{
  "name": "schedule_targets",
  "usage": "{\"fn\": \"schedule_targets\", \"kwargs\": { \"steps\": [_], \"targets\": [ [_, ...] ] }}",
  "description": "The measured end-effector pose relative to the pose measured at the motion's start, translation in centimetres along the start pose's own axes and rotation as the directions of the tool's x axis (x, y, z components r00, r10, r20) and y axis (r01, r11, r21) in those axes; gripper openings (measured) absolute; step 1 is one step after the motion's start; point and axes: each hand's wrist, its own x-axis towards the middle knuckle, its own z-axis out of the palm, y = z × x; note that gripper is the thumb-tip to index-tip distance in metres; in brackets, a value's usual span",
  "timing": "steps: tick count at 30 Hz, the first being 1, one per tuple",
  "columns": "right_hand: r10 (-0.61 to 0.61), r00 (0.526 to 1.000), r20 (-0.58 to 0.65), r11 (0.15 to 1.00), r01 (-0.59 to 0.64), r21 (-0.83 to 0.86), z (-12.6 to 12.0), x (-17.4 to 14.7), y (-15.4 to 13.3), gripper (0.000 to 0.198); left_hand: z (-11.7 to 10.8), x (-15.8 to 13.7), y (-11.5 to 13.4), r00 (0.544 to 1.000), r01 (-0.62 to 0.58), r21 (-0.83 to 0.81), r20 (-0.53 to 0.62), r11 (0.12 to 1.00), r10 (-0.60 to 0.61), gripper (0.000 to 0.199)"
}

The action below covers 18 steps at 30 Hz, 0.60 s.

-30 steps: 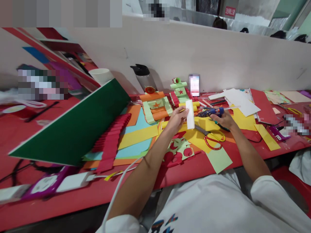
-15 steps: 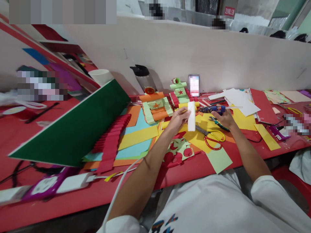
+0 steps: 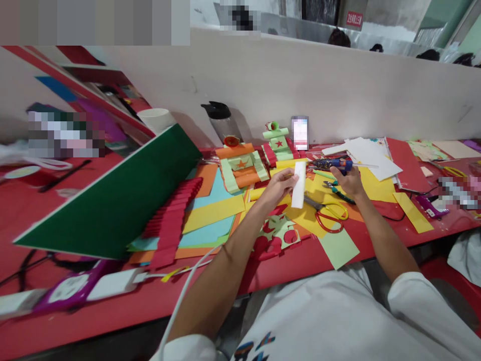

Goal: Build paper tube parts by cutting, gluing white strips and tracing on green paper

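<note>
A white rolled strip of paper is pinched in my left hand, held nearly upright with a slight tilt. My right hand is closed around a blue hot glue gun, its nozzle pointing left toward the paper. A thin pale glue stick sticks out of the gun's back end. Below lie scissors with red and yellow handles, and pliers with dark green handles, both on yellow paper. A yellow paper roll lies behind the white piece.
A green board leans at the left, beside pleated red paper. Paper figures with stars stand at the back near a bottle and a phone. A power strip lies front left; white sheets lie right.
The white paper in my left hand has shifted slightly right and down and now tilts. My right hand and the glue gun have moved slightly right and up.
</note>
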Motion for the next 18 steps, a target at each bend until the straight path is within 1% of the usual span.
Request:
{"fn": "schedule_targets", "kwargs": {
  "steps": [5,10,12,15,17,18],
  "targets": [
    [0.024,1.0,0.014,1.0,-0.024,0.005,-0.1,0.0,-0.5,0.046,-0.1,0.0,0.0,1.0,-0.001,0.008,0.0,1.0,0.001,0.04],
    [0.076,0.987,0.139,0.996,-0.083,0.046,-0.7,-0.1,-0.7,0.045,0.1,0.2,0.0,0.999,-0.008,-0.015,-0.051,1.0,0.008,0.04],
    [0.098,0.972,0.215,0.99,-0.116,0.077,-1.0,-0.2,-0.6,0.046,0.1,0.2,0.1,0.997,-0.011,-0.035,-0.077,0.999,0.008,0.04],
    [0.135,0.925,0.356,0.97,-0.197,0.143,-1.3,-0.3,-0.3,0.047,0.0,0.3,0.2,0.992,-0.008,-0.074,-0.127,0.997,-0.001,0.042],
    [0.154,0.904,0.398,0.949,-0.248,0.196,-1.3,-0.4,-0.2,0.047,-0.1,0.5,0.2,0.985,-0.014,-0.099,-0.172,0.995,-0.003,0.044],
    [0.162,0.906,0.39,0.939,-0.263,0.222,-1.3,-0.4,-0.1,0.048,-0.2,0.5,0.2,0.981,-0.019,-0.112,-0.194,0.994,-0.003,0.046]
  ]
}}
